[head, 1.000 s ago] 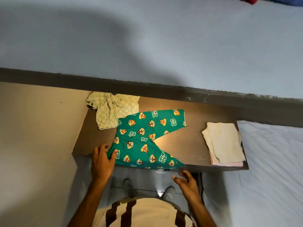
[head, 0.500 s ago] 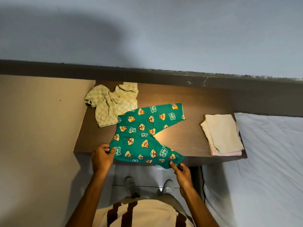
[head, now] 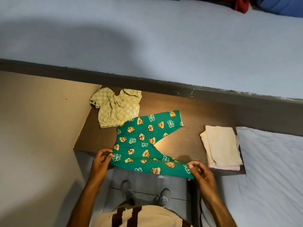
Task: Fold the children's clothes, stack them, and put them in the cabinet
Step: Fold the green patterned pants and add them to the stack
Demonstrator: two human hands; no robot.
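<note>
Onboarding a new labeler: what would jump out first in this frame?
The green cartoon-print pants spread across the middle of the brown table, with the left hand pinching the waist corner and the right hand pinching the near leg's hem. A crumpled pale green checked top lies at the table's far left; a folded cream stack sits at its right end.

Green kids' pants (head: pixel 144 141) with a cartoon chipmunk print sit mid-frame, legs splayed in a V, the near leg pulled off the front edge. Just above-left, touching them, there's a rumpled pale green checkered top (head: pixel 114 108). Over at center right is a neatly folded stack (head: pixel 221 146): cream piece on top, pink one peeking out underneath.
</note>
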